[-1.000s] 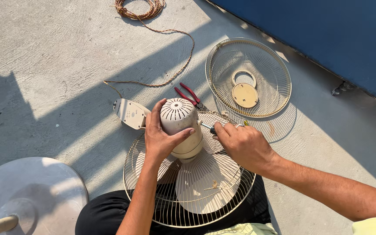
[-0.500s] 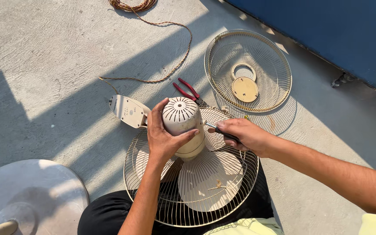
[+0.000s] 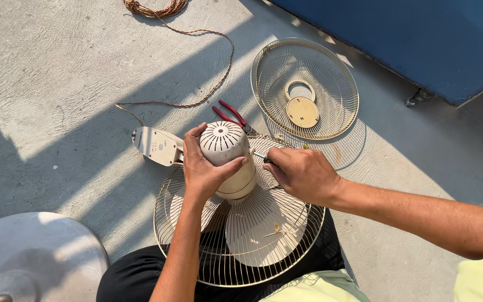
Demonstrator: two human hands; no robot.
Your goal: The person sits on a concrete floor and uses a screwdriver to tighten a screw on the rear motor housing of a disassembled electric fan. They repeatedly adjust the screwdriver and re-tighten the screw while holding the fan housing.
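The left hand (image 3: 205, 170) grips the motor housing (image 3: 227, 156), which sits on the rear grille (image 3: 197, 251) over the person's lap. The right hand (image 3: 303, 173) is closed on a screwdriver (image 3: 259, 156) at the housing's side. The front grille (image 3: 308, 61) already lies detached on the floor (image 3: 57, 84), pliers (image 3: 230, 114) near it; the housing is still on.

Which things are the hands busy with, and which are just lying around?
In use: left hand on the motor housing; right hand with a screwdriver; rear grille.
Lying about: pliers, front grille, cord, round base.
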